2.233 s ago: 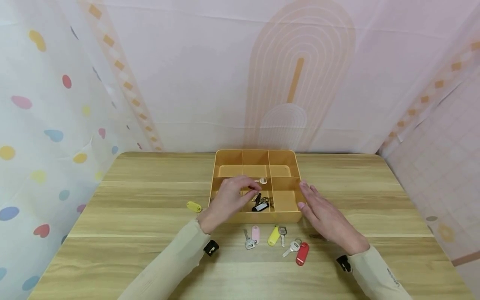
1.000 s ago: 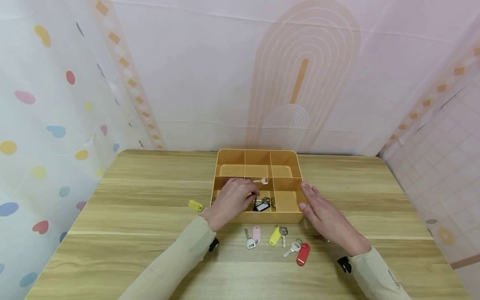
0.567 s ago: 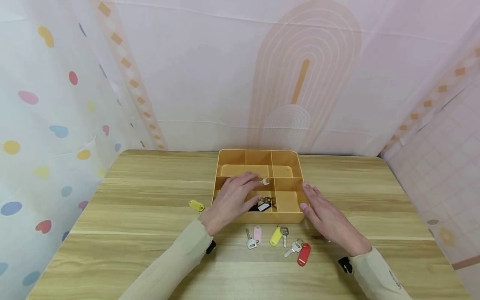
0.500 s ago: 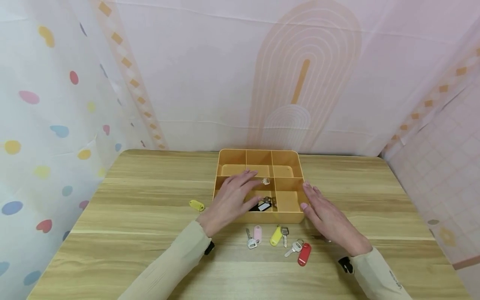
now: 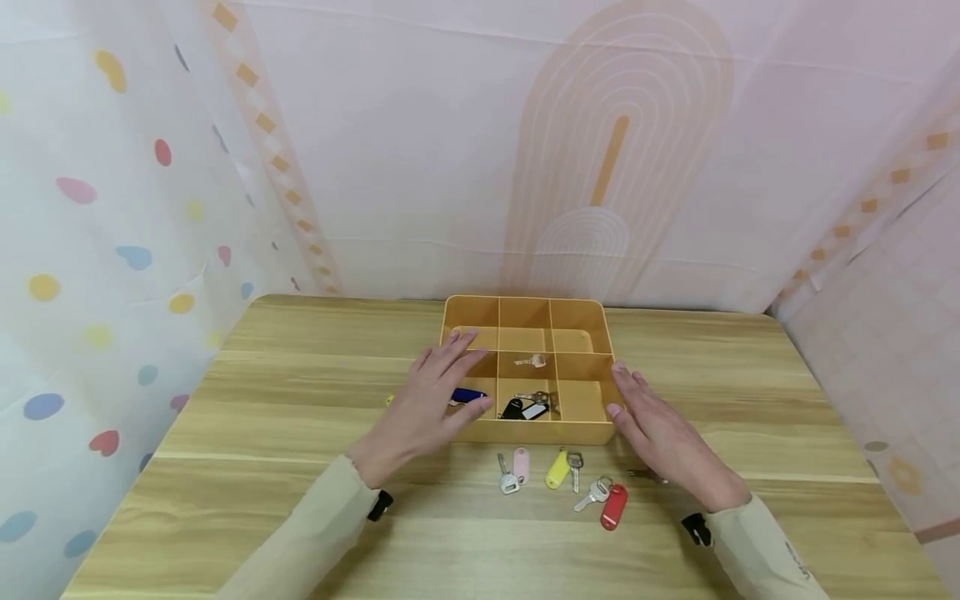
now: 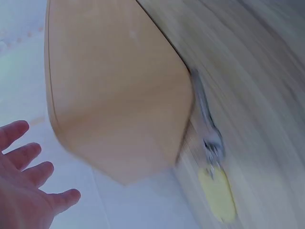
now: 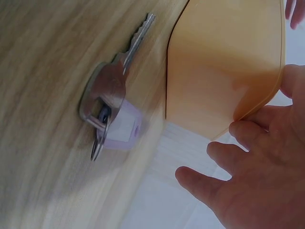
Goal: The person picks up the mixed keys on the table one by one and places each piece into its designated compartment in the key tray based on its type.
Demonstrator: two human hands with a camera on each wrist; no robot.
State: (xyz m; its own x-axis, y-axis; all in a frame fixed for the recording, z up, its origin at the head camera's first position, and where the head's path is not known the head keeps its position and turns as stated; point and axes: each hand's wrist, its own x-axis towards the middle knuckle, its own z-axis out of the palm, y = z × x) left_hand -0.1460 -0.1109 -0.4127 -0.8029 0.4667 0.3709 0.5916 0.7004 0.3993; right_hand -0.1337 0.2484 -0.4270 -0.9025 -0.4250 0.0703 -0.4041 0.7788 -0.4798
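A yellow-orange divided tray (image 5: 540,432) stands on the wooden table. My left hand (image 5: 422,404) hovers over its left front compartment, fingers spread and holding nothing. Partly behind those fingers lies a blue key tag (image 5: 469,396). The middle front compartment holds keys with a black tag (image 5: 536,411); a silver key (image 5: 531,361) lies towards its back wall. My right hand (image 5: 667,433) rests straight fingers against the tray's right side. Beneath it, a key (image 7: 108,86) with a pale purple tag (image 7: 125,128) lies on the table.
In front of the tray lie keys with a pink tag (image 5: 521,465), a yellow tag (image 5: 558,469) and a red tag (image 5: 613,507). Another yellow-tagged key (image 6: 217,193) lies left of the tray. Fabric hangings (image 5: 420,167) surround the table's back and sides.
My left hand has gone from closed fingertips in the middle front compartment to spread fingers, then moved left, uncovering the black-tagged keys. My right hand stays at the tray's side.
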